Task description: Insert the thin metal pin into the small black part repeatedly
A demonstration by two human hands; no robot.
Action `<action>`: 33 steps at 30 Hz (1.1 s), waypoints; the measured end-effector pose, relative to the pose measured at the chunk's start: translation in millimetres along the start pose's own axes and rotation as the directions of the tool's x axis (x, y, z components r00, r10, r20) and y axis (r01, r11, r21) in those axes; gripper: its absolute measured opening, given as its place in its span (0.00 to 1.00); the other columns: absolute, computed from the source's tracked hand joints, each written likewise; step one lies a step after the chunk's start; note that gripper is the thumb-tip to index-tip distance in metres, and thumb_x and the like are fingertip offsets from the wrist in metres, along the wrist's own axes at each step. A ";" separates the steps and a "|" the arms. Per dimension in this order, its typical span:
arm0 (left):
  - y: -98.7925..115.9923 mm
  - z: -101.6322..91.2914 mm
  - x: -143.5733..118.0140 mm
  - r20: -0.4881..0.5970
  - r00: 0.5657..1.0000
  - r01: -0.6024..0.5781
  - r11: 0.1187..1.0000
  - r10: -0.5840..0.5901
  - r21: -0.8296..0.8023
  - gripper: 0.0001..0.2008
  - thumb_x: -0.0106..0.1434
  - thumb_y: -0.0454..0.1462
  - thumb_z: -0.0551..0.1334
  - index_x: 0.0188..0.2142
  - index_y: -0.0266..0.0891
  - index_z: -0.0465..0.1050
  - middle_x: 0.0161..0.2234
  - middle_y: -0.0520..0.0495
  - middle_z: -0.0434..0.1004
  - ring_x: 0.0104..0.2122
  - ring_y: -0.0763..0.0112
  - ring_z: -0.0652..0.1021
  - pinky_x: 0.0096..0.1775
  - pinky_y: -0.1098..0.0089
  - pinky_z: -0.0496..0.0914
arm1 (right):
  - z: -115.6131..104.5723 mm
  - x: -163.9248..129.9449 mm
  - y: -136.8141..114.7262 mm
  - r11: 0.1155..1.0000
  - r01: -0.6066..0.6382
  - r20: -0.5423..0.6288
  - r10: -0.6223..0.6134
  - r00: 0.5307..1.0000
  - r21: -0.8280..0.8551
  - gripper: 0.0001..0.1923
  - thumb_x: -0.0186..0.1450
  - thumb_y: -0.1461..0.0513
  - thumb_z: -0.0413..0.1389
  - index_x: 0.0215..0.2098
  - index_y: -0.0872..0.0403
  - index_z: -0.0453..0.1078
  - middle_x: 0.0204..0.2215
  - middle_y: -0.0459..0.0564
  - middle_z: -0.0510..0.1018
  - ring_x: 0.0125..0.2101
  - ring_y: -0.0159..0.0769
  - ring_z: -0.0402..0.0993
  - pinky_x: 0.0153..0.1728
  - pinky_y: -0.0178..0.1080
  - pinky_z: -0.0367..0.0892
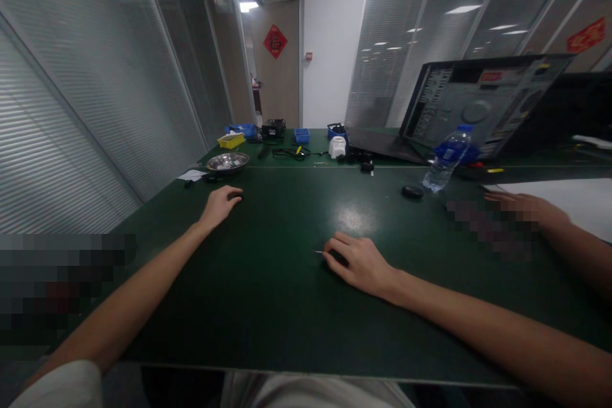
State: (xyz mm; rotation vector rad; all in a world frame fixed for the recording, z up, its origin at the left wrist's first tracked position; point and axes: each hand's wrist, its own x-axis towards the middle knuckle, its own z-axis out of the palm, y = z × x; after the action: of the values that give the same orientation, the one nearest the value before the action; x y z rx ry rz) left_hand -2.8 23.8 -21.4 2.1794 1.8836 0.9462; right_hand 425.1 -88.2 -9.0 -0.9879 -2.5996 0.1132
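Observation:
My left hand (220, 205) is over the left part of the green table (268, 306), just in front of a round metal dish (228, 162). Its thumb and fingers are closed around a small dark thing (241, 196), too small to name. Near the middle of the table, my right hand (356, 261) rests with thumb and forefinger pinched together. From that pinch a thin pale stick (319, 252) points left; most of it is hidden by the fingers. Small items lie in the dish, but I cannot make them out.
Another person's hand (526, 207) rests at the right beside white paper (574, 194). A water bottle (447, 159), a black mouse-like object (412, 192) and a laptop (382, 142) stand right. Along the back are a yellow tray (231, 140), blue baskets (302, 136) and cables (289, 153).

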 end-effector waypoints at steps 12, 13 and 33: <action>-82.7 -35.0 1.1 -0.189 0.969 0.200 0.955 -0.160 0.219 0.13 0.65 0.37 0.62 0.45 0.34 0.81 0.47 0.41 0.82 0.48 0.57 0.78 0.54 0.63 0.69 | 0.8 0.3 0.8 1.000 0.009 0.006 -0.009 1.000 0.012 0.13 0.76 0.56 0.49 0.46 0.52 0.73 0.40 0.48 0.75 0.31 0.31 0.71 0.30 0.35 0.60; -81.0 -34.6 0.9 -0.187 0.972 0.183 0.954 -0.141 0.236 0.13 0.65 0.37 0.61 0.44 0.34 0.81 0.48 0.41 0.82 0.49 0.57 0.78 0.54 0.63 0.68 | 0.6 0.2 0.7 1.000 0.010 0.005 -0.010 1.000 0.011 0.12 0.76 0.56 0.49 0.46 0.52 0.73 0.40 0.48 0.75 0.31 0.31 0.71 0.30 0.35 0.60; -87.6 -24.6 -2.6 -0.243 0.961 0.233 0.854 -0.129 0.465 0.16 0.68 0.41 0.58 0.44 0.35 0.82 0.48 0.37 0.79 0.46 0.54 0.78 0.49 0.61 0.71 | 2.1 -0.9 1.5 1.000 0.009 0.010 -0.010 1.000 0.022 0.11 0.76 0.57 0.49 0.46 0.51 0.72 0.39 0.47 0.75 0.32 0.32 0.71 0.30 0.36 0.59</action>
State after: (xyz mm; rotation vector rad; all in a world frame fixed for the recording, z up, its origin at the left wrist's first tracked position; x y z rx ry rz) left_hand -90.5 33.5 -43.4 2.1469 2.6231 0.7374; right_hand 425.9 -87.6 -11.6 -0.9699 -2.6066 0.1439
